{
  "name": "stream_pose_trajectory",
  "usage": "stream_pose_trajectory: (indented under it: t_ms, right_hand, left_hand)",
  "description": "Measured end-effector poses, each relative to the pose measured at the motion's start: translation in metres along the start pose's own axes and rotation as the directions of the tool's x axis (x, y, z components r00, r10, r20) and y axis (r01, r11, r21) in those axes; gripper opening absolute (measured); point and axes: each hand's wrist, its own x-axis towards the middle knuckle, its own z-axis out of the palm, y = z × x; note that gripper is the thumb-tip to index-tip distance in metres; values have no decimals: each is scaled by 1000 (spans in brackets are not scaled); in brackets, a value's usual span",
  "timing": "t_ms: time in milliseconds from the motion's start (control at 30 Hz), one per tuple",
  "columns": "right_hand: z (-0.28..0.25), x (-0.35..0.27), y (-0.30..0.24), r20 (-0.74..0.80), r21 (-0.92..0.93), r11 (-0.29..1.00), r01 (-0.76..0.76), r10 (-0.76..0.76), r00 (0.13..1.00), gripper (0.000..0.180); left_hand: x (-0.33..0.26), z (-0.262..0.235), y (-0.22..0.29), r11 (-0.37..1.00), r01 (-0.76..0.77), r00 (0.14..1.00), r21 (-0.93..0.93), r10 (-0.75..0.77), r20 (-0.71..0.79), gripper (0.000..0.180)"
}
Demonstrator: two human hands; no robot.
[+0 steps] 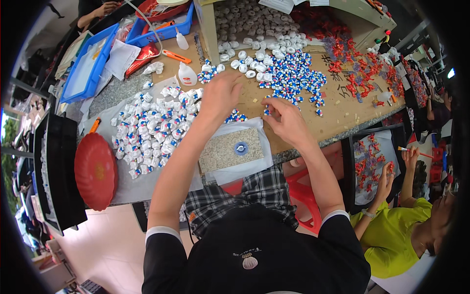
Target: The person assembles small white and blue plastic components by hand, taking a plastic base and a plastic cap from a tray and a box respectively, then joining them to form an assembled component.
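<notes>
My left hand (220,95) reaches out over the brown board (338,105), fingers curled down near a few small blue-and-white toy pieces (236,116); whether it holds one is hidden. My right hand (284,117) pinches a small blue-and-white piece at its fingertips beside a scatter of the same pieces (293,78). A big heap of white-blue-red pieces (152,127) lies to the left of my left arm. Below my hands a speckled pad (223,149) carries one round blue piece (241,148).
White caps (254,61) and red pieces (352,63) spread across the far board. Glue bottles (186,74), blue trays (90,61), a red plate (95,169) and a black tray (56,171) sit left. A person in a yellow shirt (396,230) works at the right.
</notes>
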Motion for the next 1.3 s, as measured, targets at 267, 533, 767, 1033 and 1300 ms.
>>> stream_pose_trajectory:
  t_ms: [267, 533, 767, 1033, 1300]
  right_hand:
    - [-11, -29, 15, -3, 0, 1000, 12, -12, 1000, 21]
    - [-8, -35, -1, -166, 374, 926, 54, 10, 986, 23]
    - [12, -44, -37, -166, 251, 899, 358, -325, 931, 26]
    - [28, -51, -53, -3, 402, 879, 257, -279, 960, 24]
    - [30, -47, -46, 97, 222, 974, 45, -67, 993, 21]
  left_hand:
    - [41, 53, -8, 928, -122, 989, 352, 83, 124, 18]
    - [1, 1, 24, 992, 120, 978, -47, -110, 177, 25]
    - [-106, -45, 65, 323, 723, 691, -611, -335, 641, 19]
    - [-145, -40, 54, 129, 605, 766, -786, -363, 530, 16]
    - [-163, -53, 47, -7, 533, 732, -846, -499, 465, 34]
